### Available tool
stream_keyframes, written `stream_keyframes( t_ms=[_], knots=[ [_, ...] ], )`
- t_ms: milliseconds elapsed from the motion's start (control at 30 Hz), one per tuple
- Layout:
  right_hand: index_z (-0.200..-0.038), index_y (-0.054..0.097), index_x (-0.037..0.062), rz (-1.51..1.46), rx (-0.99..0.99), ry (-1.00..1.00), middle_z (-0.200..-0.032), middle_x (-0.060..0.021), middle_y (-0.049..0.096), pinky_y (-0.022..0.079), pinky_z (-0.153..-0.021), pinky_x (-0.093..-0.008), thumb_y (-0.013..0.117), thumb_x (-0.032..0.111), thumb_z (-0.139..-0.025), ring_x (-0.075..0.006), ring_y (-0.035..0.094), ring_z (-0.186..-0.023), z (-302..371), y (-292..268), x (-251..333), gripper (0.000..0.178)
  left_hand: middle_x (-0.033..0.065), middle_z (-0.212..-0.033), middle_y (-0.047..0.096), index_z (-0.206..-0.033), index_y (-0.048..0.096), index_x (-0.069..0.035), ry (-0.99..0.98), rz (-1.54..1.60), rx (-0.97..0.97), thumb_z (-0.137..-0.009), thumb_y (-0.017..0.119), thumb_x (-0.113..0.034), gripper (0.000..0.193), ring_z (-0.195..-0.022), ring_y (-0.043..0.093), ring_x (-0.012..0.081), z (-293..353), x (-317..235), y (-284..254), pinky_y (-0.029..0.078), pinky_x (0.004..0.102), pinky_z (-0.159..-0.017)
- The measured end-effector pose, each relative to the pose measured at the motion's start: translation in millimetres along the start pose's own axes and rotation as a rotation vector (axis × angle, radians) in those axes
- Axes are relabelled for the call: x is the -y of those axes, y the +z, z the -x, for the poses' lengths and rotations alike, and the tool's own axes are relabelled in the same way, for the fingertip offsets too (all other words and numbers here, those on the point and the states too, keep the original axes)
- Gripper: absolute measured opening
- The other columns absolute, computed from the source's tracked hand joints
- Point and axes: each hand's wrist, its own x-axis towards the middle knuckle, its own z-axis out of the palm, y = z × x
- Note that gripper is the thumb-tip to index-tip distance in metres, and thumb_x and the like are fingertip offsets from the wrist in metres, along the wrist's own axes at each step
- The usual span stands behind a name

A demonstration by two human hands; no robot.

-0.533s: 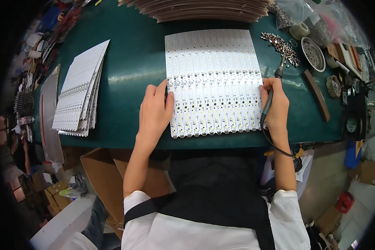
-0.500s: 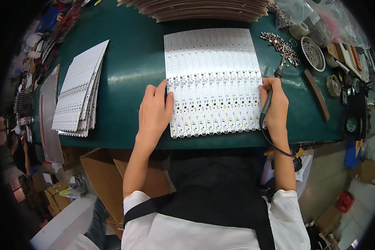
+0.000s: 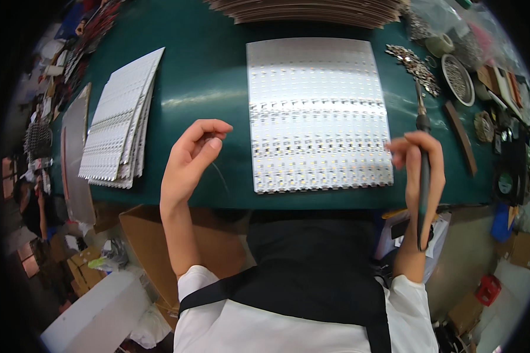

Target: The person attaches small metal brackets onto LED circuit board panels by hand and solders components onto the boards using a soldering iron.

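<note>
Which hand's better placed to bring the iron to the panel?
Probably the right hand: it holds the soldering iron near the white panel. The left hand is off the panel and lacks the iron.

One head-worn fisheye, looking down past the apron (image 3: 312, 270) at the table (image 3: 200, 76). Close range: left hand (image 3: 185, 162) and right hand (image 3: 434, 163) flank mid-frame, straight edges bowed.
</note>
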Motion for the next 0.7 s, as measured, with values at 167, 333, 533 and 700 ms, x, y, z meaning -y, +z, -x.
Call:
stream_keyframes(
  t_ms=[167, 333, 533, 700],
  knots=[
    [-0.110, 0.066, 0.0017, 0.102, 0.093, -0.262, -0.076, -0.0067, 0.050, 0.041, -0.064, -0.0274, 0.060, 0.012, -0.090, -0.0184, 0.050, -0.068, 30, 29, 20, 0.024, 0.0029, -0.094, 0.053, -0.106, 0.060, 0.004, 0.232, 0.214, -0.159, -0.096, 0.049, -0.006, 0.017, -0.067, 0.040, 0.0065, 8, 16, 6, 0.034, 0.0210, -0.060],
    [-0.100, 0.066, -0.0057, -0.068, 0.227, -0.287, -0.081, -0.0142, 0.063, 0.048, -0.066, -0.0330, 0.064, -0.002, -0.077, -0.0260, 0.059, -0.072, 39, 69, 21, 0.023, -0.0029, -0.077, 0.047, -0.110, 0.060, -0.003, 0.226, -0.340, -0.406, -0.094, 0.056, -0.006, 0.017, -0.065, 0.039, 0.0032, 14, 33, 29, 0.034, 0.0196, -0.055],
    [-0.095, 0.065, -0.0065, -0.144, 0.247, -0.233, -0.075, -0.0142, 0.064, 0.051, -0.060, -0.0315, 0.063, -0.007, -0.075, -0.0250, 0.063, -0.066, 45, 95, 19, 0.020, -0.0003, -0.080, 0.045, -0.093, 0.061, -0.004, 0.212, -0.431, -0.241, -0.089, 0.061, -0.006, 0.004, -0.062, 0.038, 0.0052, 11, 44, 23, 0.033, 0.0201, -0.053],
    [-0.095, 0.065, -0.0063, -0.129, 0.269, -0.251, -0.073, -0.0131, 0.063, 0.051, -0.059, -0.0303, 0.063, -0.008, -0.074, -0.0240, 0.063, -0.066, 48, 103, 17, 0.021, 0.0037, -0.084, 0.048, -0.090, 0.061, -0.004, 0.230, -0.541, -0.254, -0.086, 0.063, -0.005, 0.005, -0.061, 0.039, 0.0083, 14, 40, 29, 0.034, 0.0234, -0.049]
  ],
)
